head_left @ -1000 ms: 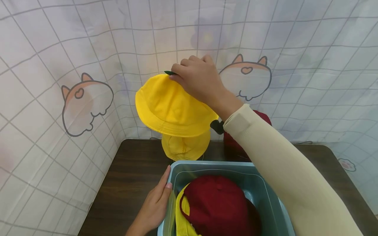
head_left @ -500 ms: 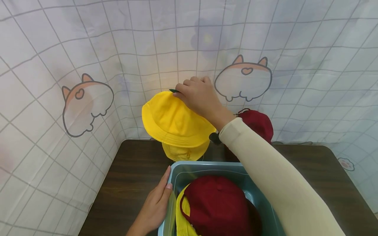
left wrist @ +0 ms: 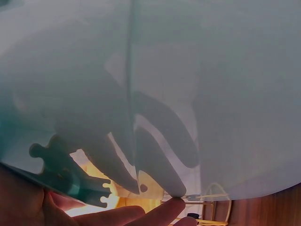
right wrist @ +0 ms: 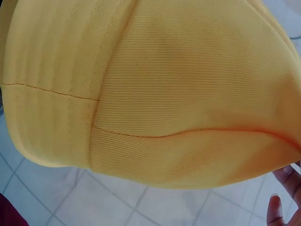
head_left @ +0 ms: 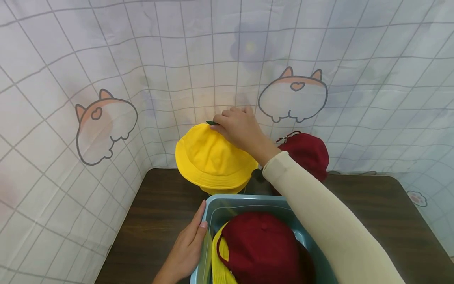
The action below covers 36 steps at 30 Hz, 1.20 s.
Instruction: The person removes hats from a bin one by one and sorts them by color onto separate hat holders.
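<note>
Head view, from left to right: beside the blue tub [head_left: 244,200] on the dark bench [head_left: 142,225], the left hand [head_left: 185,246] lays its rather straight fingers along the tub's left wall, and this grip is not curled round anything. In the tub lies a red cap [head_left: 262,244], over a folded yellow hat [head_left: 220,269] of which only one side shows.

Behind the tub is the yellow bucket hat [head_left: 213,157] — just under its brim one sees another yellow piece [head_left: 221,191], and I cannot tell if the two touch. This bucket hat lies below the grip of the right hand [head_left: 238,128] and a little to its left, so the right hand is the nearer one. Its grip is nearly closed, with the green leaf [head_left: 211,123] at the top of the crown pinched in the fingers. The crown points upward, the hollow side faces down, and the long axis of the brim runs from left to right, dipping slightly at the right end.

Farther right, partly behind the sleeve [head_left: 330,221], stands another red cap [head_left: 308,154].
</note>
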Tool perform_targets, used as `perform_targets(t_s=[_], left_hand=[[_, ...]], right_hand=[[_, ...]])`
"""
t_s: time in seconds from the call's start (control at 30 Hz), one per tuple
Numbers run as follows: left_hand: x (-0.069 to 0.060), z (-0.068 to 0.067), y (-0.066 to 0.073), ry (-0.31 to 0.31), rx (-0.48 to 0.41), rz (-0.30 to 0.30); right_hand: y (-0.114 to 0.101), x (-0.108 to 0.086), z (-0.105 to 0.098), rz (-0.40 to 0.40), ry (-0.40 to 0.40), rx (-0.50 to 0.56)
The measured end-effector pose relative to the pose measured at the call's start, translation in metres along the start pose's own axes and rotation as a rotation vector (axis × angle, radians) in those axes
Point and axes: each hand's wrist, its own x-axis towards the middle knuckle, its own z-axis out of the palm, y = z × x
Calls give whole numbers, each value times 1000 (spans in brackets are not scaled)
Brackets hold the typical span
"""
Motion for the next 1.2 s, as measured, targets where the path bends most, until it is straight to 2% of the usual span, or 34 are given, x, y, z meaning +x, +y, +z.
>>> perform_targets(t_s=[0.23,0.43,0.53,0.73,0.87,1.03,1.2], left_hand=[[-2,0,1,14,5,40],[-1,1,3,9,-2,39],[0,1,4,6,4,28],[3,-3,4,-34,-8,-39],[2,-6,3,-34,-29,-36],[6,-18,4,25,-31,-15],[23,-38,0,160,81,25]], right_hand=[[-3,-3,8,-8,-13,31],[-2,-6,5,65,-72,112],[-1,-9,2,98,-96,166],[1,-13,-1,161,-141,270],[5,-15,0,181,-148,331],[10,-16,1,266,-132,498],[17,-20,3,485,-57,630]])
